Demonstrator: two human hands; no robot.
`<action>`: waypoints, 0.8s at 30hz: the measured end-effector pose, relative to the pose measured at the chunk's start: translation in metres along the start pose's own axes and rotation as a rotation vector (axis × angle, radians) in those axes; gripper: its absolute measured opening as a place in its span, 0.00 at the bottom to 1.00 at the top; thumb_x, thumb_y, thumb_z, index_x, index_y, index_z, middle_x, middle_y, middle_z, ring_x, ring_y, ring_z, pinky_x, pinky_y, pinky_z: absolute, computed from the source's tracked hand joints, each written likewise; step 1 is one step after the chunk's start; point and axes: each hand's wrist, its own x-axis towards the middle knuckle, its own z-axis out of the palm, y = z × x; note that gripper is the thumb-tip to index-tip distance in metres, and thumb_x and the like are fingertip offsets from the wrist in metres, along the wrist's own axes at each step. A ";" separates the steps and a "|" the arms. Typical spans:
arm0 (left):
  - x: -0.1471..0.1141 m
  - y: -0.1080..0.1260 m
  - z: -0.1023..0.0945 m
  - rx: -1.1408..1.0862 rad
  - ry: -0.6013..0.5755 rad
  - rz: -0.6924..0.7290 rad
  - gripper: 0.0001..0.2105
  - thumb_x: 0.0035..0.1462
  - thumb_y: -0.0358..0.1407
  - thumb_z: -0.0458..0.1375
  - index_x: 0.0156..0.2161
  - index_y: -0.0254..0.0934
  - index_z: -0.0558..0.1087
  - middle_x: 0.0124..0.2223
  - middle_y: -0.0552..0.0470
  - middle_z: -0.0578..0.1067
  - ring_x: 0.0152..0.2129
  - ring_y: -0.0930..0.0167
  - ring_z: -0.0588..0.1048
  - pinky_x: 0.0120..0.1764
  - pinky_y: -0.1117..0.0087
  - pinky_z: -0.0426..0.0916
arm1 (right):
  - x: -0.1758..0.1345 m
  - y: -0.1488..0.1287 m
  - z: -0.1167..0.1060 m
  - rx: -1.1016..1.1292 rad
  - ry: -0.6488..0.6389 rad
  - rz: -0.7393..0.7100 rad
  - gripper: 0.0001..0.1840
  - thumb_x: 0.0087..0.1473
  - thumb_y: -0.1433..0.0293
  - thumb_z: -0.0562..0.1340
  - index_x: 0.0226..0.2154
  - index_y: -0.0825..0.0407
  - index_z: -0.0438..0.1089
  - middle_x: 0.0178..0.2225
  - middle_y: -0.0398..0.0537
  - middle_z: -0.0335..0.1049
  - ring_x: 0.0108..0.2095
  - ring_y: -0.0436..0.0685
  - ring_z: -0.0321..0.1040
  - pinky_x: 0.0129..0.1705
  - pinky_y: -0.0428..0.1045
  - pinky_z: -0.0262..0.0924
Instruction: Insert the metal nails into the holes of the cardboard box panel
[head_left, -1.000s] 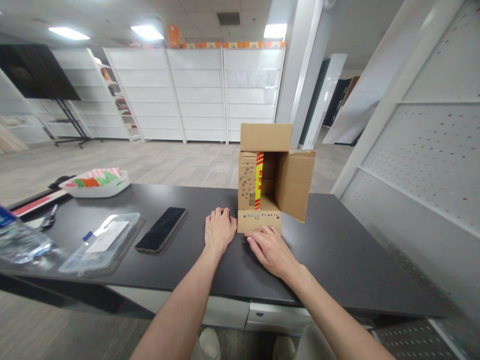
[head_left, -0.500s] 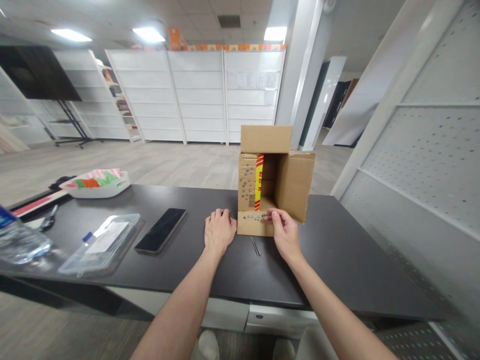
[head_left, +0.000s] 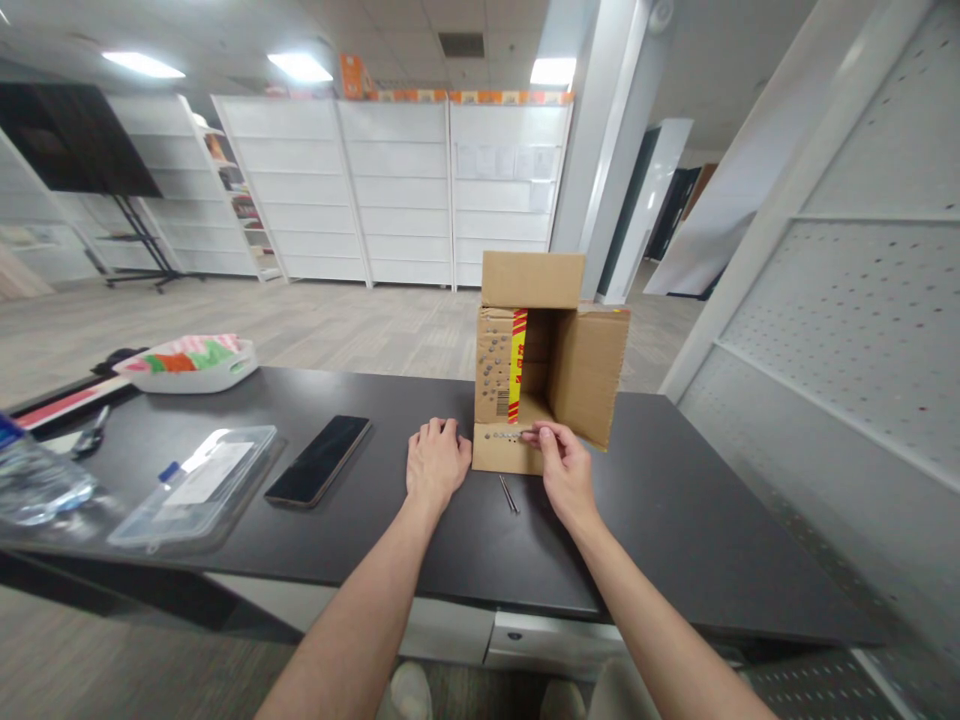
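Observation:
A cardboard box (head_left: 592, 375) stands on the desk with its open side towards me and its flaps folded out. Round grey dots and small holes mark its left flap (head_left: 491, 350), and a row of them crosses the lower flap (head_left: 495, 458). My right hand (head_left: 568, 472) is closed at the lower flap, thumb and fingers pinched on a thin metal piece, mostly hidden. My left hand (head_left: 437, 460) rests on the desk left of that flap, fingers bent and slightly apart, holding nothing visible. Two thin metal pins (head_left: 508, 494) lie between my hands.
On the black desk (head_left: 697, 520) to the left are a phone (head_left: 319, 460), a clear plastic case (head_left: 199, 485), a water bottle (head_left: 37, 475) and a white basket (head_left: 191, 378) with colourful cloth. A perforated white panel (head_left: 847, 320) stands along the right side.
My right hand has shifted slightly left along the lower flap, still pinched. My left hand stays beside the box. The view has moved a little.

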 end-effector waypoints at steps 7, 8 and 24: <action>0.000 0.000 -0.001 -0.011 -0.009 -0.001 0.15 0.63 0.35 0.48 0.51 0.39 0.73 0.52 0.43 0.73 0.50 0.61 0.70 0.52 0.60 0.61 | -0.002 -0.004 -0.001 -0.023 0.024 -0.011 0.21 0.61 0.52 0.58 0.41 0.53 0.71 0.38 0.54 0.78 0.42 0.61 0.75 0.51 0.60 0.65; 0.000 0.000 0.000 -0.011 -0.009 0.000 0.15 0.63 0.36 0.48 0.51 0.39 0.73 0.52 0.43 0.73 0.50 0.62 0.70 0.52 0.60 0.61 | -0.003 -0.005 -0.001 -0.027 0.021 -0.013 0.21 0.61 0.52 0.58 0.41 0.53 0.71 0.38 0.54 0.78 0.42 0.61 0.75 0.51 0.60 0.65; 0.000 -0.001 0.000 -0.008 0.007 0.001 0.15 0.63 0.36 0.49 0.50 0.38 0.73 0.51 0.44 0.74 0.50 0.61 0.70 0.52 0.60 0.62 | -0.004 -0.006 -0.001 -0.213 0.018 -0.194 0.14 0.62 0.58 0.59 0.39 0.51 0.72 0.37 0.51 0.75 0.40 0.59 0.72 0.45 0.55 0.67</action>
